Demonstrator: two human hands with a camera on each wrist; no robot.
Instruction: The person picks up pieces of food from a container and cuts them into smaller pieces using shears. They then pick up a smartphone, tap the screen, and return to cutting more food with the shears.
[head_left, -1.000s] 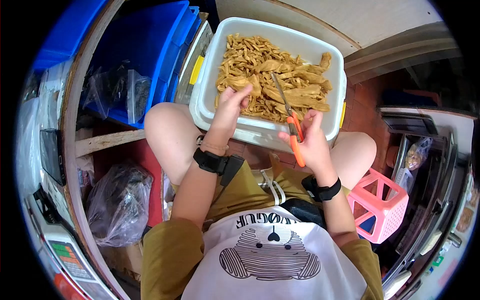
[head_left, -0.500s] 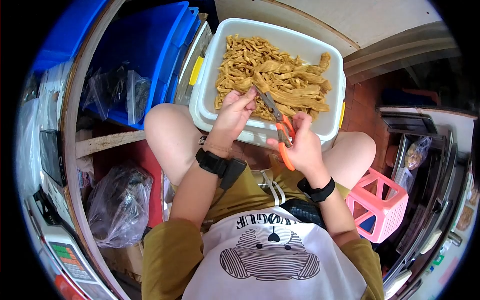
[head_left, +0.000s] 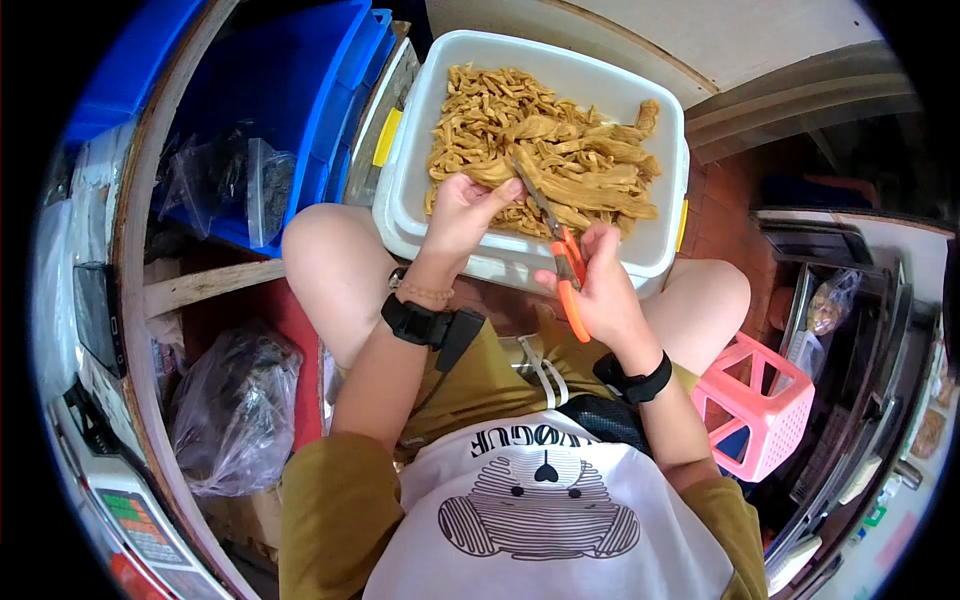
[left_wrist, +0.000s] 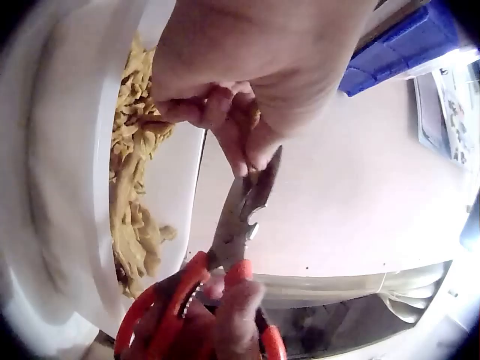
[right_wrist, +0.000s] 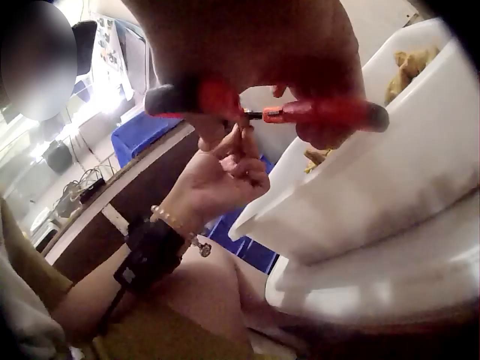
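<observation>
In the head view my left hand (head_left: 462, 212) is over the near left part of a white tub (head_left: 405, 150) and pinches a wrinkled tan-brown strip, mostly hidden by the fingers. My right hand (head_left: 605, 290) grips orange-handled scissors (head_left: 568, 270). Their metal blades point up and left to the left fingertips. In the left wrist view the blades (left_wrist: 231, 217) stand a little apart, right at the left thumb and fingertip, with a bit of strip between them. Many tan-brown strips (head_left: 490, 110) fill the tub: short pieces toward the left, longer whole ones (head_left: 600, 180) toward the right.
The tub stands between the person's bent knees. Blue bins (head_left: 270, 90) are at the upper left, beside a wooden shelf edge (head_left: 215, 285). A full plastic bag (head_left: 237, 410) lies at lower left. A pink stool (head_left: 760, 410) stands by the right knee.
The right hand has moved the scissors leftward, so the blades, which pointed into the tub, now meet the left fingertips. The left hand has shifted slightly.
</observation>
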